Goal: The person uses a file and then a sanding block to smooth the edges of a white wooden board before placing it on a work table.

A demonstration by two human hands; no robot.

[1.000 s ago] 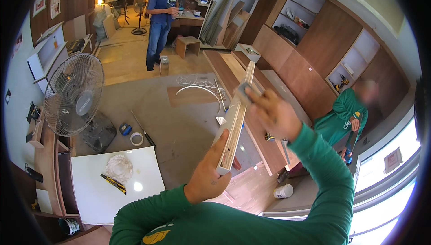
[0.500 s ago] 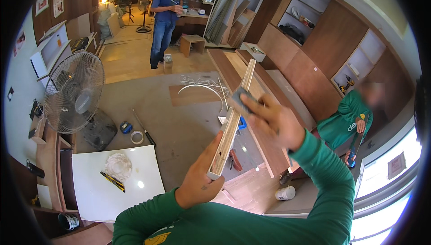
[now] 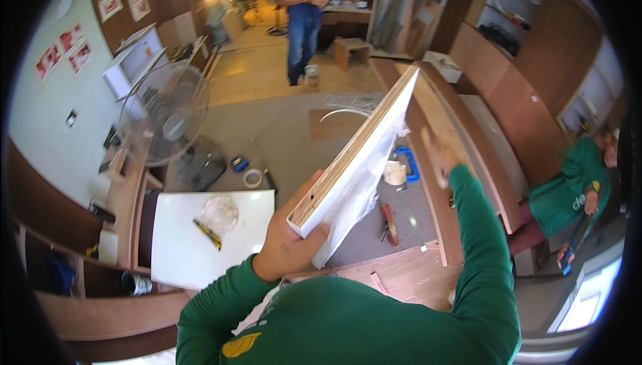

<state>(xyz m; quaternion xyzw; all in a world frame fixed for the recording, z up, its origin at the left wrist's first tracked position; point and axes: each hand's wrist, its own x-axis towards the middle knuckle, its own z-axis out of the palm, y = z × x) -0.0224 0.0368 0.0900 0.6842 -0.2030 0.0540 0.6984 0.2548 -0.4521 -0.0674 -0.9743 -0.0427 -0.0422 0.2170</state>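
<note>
My left hand (image 3: 289,241) is wrapped round the near end of a plywood board (image 3: 358,154), which slants up and away to the right. The board's layered edge faces up, and its white side has a wrinkled, translucent film hanging from it. Away to the right, apart from the board, my right hand (image 3: 443,158) is over the long wood panels, smeared by motion. Its fingers are too blurred to read, and the dark sanding block cannot be made out.
A blue clamp (image 3: 406,164) and a red-handled tool (image 3: 389,224) lie beyond the board. To the left are a white sheet (image 3: 170,231) with a yellow cutter (image 3: 207,234), a tape roll (image 3: 253,178) and a fan (image 3: 164,117). One co-worker (image 3: 568,184) is at right, another (image 3: 304,17) stands farther back.
My right hand, which held a dark sanding block on the board's edge, has swung right, off the board. The board has tilted, showing more of its white side. The view has shifted.
</note>
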